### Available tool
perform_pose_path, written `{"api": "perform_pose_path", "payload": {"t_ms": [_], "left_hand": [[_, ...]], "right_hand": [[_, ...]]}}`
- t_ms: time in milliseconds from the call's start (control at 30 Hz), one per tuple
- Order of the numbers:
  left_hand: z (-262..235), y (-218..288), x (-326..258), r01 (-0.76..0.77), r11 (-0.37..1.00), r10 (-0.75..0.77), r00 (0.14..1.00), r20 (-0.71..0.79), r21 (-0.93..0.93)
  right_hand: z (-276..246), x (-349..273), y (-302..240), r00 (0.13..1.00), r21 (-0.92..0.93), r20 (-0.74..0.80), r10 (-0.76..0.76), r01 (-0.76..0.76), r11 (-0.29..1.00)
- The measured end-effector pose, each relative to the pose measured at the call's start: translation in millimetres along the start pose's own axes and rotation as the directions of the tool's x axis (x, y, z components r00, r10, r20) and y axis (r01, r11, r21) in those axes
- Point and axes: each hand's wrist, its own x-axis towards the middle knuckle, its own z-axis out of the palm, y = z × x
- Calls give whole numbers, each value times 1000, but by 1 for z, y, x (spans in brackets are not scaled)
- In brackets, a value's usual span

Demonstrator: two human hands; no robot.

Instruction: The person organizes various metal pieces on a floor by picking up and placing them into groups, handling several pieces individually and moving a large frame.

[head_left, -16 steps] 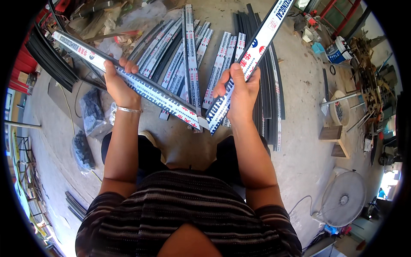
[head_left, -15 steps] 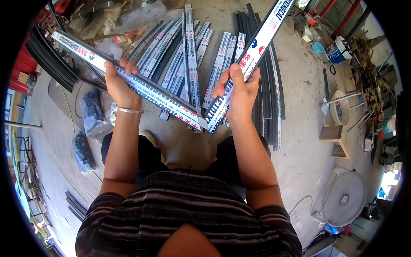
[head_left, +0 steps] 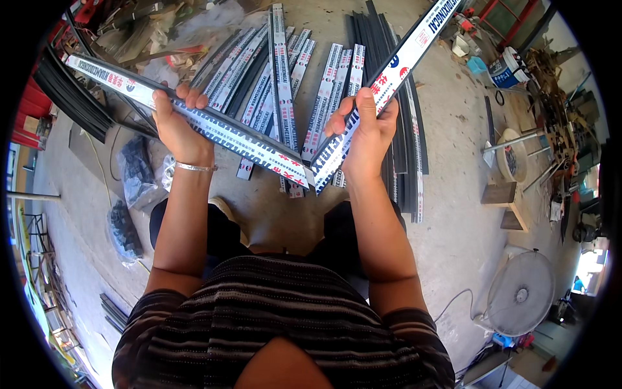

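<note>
My left hand (head_left: 181, 133) is closed around a long dark profile (head_left: 249, 148) with a printed white film on its face; it slants up to the left. A matching film-covered profile (head_left: 414, 52) rises to the upper right, gripped by my right hand (head_left: 366, 139) with the thumb along its face. The angled ends of both profiles meet in a V in front of my knees. Whether they are joined inside cannot be seen. Behind them several similar profile strips (head_left: 278, 71) lie fanned out on the floor.
More dark strips (head_left: 409, 155) lie to the right. Clear plastic bags (head_left: 124, 227) of dark parts rest at left, near curved black lengths (head_left: 68, 97). At right are a round fan (head_left: 520, 295), a wooden block (head_left: 499, 194), a tub (head_left: 513, 155) and a white bucket (head_left: 508, 68).
The angled ends have come closer together, and the pale piece visible between them before no longer shows. The far tip of the left profile has shifted slightly left and down. Both hands keep their grip.
</note>
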Motion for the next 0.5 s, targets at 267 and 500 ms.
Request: {"api": "perform_pose_path", "payload": {"t_ms": [267,500], "left_hand": [[2,-8,-6,21,1000,-21,1000,4,21],[30,5,-15,-85,977,93,995,-33,197]], "right_hand": [[0,-1,3,999,-21,36,20,-20,1000],[1,-2,5,1000,6,2,5,-5,1000]]}}
